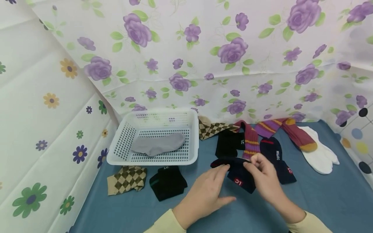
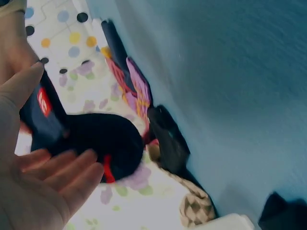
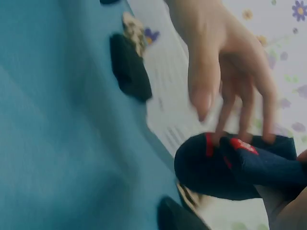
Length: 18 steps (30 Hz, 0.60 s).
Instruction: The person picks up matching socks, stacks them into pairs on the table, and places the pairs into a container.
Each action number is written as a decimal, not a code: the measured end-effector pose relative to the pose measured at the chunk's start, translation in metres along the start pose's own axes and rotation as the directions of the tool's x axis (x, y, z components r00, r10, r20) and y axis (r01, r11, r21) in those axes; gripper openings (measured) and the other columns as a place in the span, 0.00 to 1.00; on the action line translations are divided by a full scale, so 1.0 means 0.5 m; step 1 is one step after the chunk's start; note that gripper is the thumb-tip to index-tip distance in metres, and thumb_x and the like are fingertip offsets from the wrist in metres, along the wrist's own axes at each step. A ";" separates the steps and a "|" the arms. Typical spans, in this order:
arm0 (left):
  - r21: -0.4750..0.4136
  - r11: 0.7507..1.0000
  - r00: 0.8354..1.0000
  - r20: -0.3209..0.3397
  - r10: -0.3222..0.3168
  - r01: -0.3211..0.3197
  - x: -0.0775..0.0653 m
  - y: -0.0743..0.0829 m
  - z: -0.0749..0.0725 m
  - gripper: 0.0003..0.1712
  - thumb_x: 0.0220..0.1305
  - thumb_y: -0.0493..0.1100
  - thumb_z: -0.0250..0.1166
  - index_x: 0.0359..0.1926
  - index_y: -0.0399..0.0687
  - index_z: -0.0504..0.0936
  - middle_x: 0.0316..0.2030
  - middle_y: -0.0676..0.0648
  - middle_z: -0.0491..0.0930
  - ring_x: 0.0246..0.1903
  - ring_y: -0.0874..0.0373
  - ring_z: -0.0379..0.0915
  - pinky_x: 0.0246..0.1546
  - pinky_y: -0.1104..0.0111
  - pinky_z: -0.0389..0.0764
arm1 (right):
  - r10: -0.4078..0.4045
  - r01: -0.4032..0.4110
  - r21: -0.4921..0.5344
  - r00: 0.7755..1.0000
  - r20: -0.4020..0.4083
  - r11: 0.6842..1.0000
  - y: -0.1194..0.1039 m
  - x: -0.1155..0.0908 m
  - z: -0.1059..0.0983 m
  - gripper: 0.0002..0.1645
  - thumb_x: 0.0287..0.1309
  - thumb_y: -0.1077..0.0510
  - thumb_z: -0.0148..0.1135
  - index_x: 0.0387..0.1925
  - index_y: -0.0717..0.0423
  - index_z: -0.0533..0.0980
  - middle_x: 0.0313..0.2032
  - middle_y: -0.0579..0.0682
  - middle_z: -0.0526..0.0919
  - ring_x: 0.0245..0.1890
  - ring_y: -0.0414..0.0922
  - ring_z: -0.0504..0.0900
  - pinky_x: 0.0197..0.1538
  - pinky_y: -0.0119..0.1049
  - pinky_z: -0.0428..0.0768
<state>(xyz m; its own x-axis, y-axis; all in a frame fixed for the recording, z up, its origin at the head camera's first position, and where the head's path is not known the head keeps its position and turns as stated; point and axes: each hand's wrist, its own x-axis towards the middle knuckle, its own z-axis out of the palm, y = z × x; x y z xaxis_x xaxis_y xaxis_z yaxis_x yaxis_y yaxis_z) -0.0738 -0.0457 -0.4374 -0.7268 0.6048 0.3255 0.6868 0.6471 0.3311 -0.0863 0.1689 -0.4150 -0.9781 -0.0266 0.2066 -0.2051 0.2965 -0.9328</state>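
Observation:
A navy sock [image 1: 243,178] with a red LC mark and a red stripe is raised in front of me. Between thumb and fingers, my right hand [image 1: 266,179] pinches its right side. My left hand [image 1: 205,191] has its fingers stretched out and its thumb apart, with fingertips at the sock's left part. In the left wrist view the left palm [image 2: 43,191] shows beside the sock [image 2: 110,139], its fingers not curled round it. The right wrist view has the sock [image 3: 216,172] folded over; only a bit of the right hand [image 3: 290,211] appears there.
A white basket [image 1: 152,161] holds a grey sock [image 1: 158,144]. Before it lie a folded checkered sock [image 1: 127,181] and a folded black sock [image 1: 168,183]. Behind my hands are another black sock [image 1: 228,144], striped maroon socks [image 1: 300,136], a navy COTTON sock [image 1: 274,152] and white socks [image 1: 319,152].

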 end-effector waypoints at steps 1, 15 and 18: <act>0.015 1.000 1.000 -0.007 0.020 -0.020 0.004 0.003 0.003 0.55 0.51 0.70 0.61 0.72 0.51 0.49 0.63 0.51 0.61 0.59 0.63 0.59 0.55 0.71 0.63 | 0.021 -0.022 0.033 1.000 0.022 0.999 -0.002 -0.002 0.010 0.13 0.65 0.60 0.53 0.28 0.58 0.60 0.13 0.46 0.54 0.09 0.40 0.52 0.11 0.36 0.55; -0.236 0.969 0.981 -0.159 -0.112 0.073 0.031 -0.002 -0.009 0.16 0.68 0.38 0.49 0.54 0.51 0.71 0.50 0.54 0.74 0.50 0.71 0.66 0.49 0.77 0.66 | -0.052 0.003 0.146 0.943 0.328 0.989 0.020 -0.010 0.025 0.28 0.57 0.63 0.61 0.58 0.54 0.63 0.49 0.51 0.77 0.48 0.42 0.76 0.45 0.38 0.76; -0.336 0.937 0.972 -0.170 -0.163 0.098 0.034 -0.008 -0.024 0.13 0.68 0.39 0.48 0.50 0.54 0.74 0.44 0.59 0.74 0.41 0.73 0.69 0.43 0.78 0.70 | -0.095 0.131 -0.099 0.949 0.301 0.986 0.035 -0.007 0.026 0.43 0.44 0.59 0.72 0.62 0.38 0.63 0.52 0.40 0.76 0.51 0.36 0.74 0.46 0.36 0.75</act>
<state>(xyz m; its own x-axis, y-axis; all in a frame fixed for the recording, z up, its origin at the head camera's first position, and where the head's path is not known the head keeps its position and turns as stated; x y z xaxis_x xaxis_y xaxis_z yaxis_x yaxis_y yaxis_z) -0.0887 -0.0437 -0.4228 -0.8164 0.4032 0.4134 0.5755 0.5092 0.6399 -0.0869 0.1616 -0.4358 -0.9193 -0.3412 0.1959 -0.3264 0.3835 -0.8639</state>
